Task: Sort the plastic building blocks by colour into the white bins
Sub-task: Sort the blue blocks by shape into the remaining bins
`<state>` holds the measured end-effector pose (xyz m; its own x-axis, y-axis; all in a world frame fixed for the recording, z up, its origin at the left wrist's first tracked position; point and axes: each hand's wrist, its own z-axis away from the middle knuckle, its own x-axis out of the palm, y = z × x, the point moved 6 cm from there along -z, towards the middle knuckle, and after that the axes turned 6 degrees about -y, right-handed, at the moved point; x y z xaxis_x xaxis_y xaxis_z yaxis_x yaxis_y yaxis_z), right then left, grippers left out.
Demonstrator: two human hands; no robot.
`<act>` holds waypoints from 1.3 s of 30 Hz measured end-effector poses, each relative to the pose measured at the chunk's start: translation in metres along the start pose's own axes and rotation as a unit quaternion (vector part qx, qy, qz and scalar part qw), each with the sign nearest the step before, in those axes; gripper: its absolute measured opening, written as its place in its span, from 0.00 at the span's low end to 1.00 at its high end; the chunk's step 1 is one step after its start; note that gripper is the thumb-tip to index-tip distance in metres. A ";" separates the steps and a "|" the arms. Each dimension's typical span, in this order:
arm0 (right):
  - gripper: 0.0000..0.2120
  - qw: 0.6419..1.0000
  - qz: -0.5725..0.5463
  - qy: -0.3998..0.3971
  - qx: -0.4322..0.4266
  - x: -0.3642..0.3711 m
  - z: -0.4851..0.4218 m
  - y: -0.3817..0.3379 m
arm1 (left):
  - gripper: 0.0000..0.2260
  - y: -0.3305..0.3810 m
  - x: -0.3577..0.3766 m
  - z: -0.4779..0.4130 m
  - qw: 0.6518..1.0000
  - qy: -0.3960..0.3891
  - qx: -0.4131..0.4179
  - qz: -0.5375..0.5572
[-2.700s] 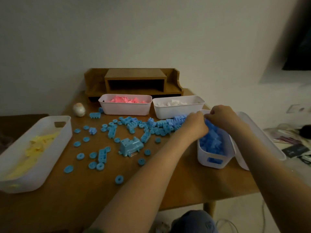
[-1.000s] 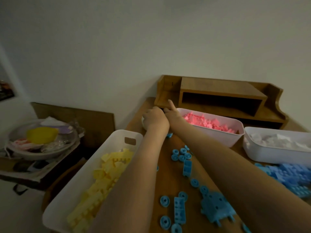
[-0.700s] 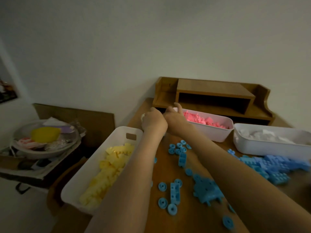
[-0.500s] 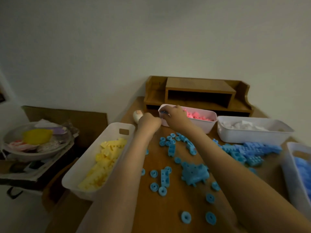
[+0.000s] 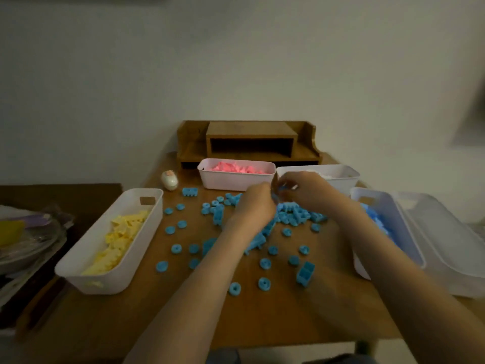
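My left hand (image 5: 253, 204) and my right hand (image 5: 304, 189) meet above the pile of blue blocks (image 5: 298, 215) in front of the back bins. Their fingers close on a small blue block (image 5: 280, 191) held between them. Loose blue rings and blocks (image 5: 176, 248) lie scattered over the wooden table (image 5: 288, 316). A yellow-block bin (image 5: 110, 282) stands at the left. At the back are a pink-block bin (image 5: 225, 181) and a white-block bin (image 5: 341, 172), and at the right a blue-block bin (image 5: 388, 214).
An empty translucent bin (image 5: 451, 258) lies beside the blue-block bin at the table's right edge. A wooden desk shelf (image 5: 249, 143) stands against the wall. A small egg-shaped object (image 5: 169, 179) sits by the pink-block bin. Plates and clutter (image 5: 26, 237) are stacked left of the table.
Both hands moved from the far left corner by the pink-block bin to the right, over the blue pile, carrying a blue block. My view swung back to the table's centre.
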<state>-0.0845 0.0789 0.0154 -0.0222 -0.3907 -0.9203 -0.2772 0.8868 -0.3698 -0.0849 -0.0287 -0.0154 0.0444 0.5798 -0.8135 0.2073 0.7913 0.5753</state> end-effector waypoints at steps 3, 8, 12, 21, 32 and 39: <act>0.13 0.997 0.041 0.008 0.066 -0.026 0.025 0.046 | 0.13 0.044 0.023 0.001 0.998 -0.029 0.053 0.019; 0.12 0.981 0.082 0.021 0.176 -0.045 0.059 0.120 | 0.13 0.116 0.066 0.014 0.982 -0.107 0.144 0.057; 0.13 0.971 0.092 0.030 0.217 -0.049 0.075 0.154 | 0.11 0.138 0.094 0.009 0.981 -0.117 0.155 0.019; 0.21 0.962 0.119 0.012 0.244 -0.043 0.081 0.162 | 0.19 0.142 0.119 -0.005 0.973 -0.110 0.170 -0.108; 0.22 0.979 -0.151 0.099 0.089 0.027 0.022 0.035 | 0.14 0.020 0.065 -0.054 0.985 -0.088 0.054 -0.140; 0.27 0.925 -0.128 0.169 0.316 0.056 -0.015 0.098 | 0.20 0.013 0.070 -0.087 0.979 -0.124 0.100 -0.124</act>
<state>-0.1272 0.1398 -0.0705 -0.3614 -0.5685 -0.7390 0.2998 0.6796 -0.6695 -0.1644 0.0392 -0.0578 0.1991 0.2901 -0.9361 0.4278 0.8336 0.3494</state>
